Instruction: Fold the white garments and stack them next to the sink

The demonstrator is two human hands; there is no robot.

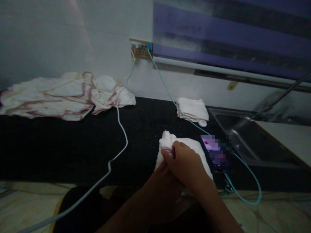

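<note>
Head view: phone (pixel 217 153) beside cloth (pixel 182 147).

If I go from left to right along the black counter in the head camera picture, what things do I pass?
Crumpled white cloth with pink edging → white cable → white cloth held by the hands → phone with lit screen → steel sink.

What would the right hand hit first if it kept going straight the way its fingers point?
The right hand already presses the white cloth. Beyond that bundle lies bare black counter, then probably the white cable; depth is unclear.
</note>
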